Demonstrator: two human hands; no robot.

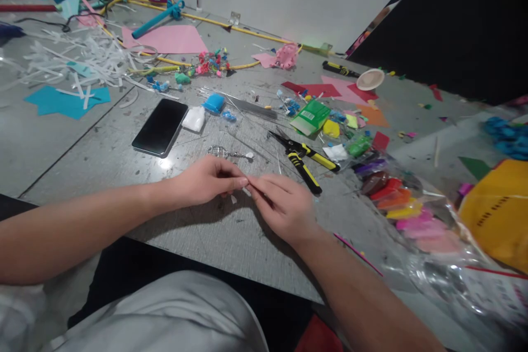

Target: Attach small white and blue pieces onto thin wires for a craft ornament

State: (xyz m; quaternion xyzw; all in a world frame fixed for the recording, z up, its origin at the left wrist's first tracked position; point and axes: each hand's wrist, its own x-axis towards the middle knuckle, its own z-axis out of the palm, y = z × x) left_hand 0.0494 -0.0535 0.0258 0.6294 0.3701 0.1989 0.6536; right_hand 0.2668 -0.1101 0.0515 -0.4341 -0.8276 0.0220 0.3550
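Note:
My left hand (pixel 212 179) and my right hand (pixel 284 201) meet fingertip to fingertip above the grey table (pixel 185 242). Both are closed in a pinch. What they pinch is mostly hidden; a small pale bit shows just beneath the fingertips. Right behind my left hand lies a small piece of twisted silver wire (pixel 223 152) with a white tip. Pliers with black and yellow handles (pixel 303 159) rest a little beyond my right hand. A lump of white clay (pixel 193 119) and a lump of blue clay (pixel 214 103) sit farther back.
A black phone (pixel 160 127) lies at left, near white paper strips (pixel 94 58). A green packet (pixel 311 117) sits behind the pliers. At right are a clear bag of coloured clay (pixel 396 198) and a yellow packet (pixel 499 214). A thin magenta stick (pixel 358 254) lies near the front edge.

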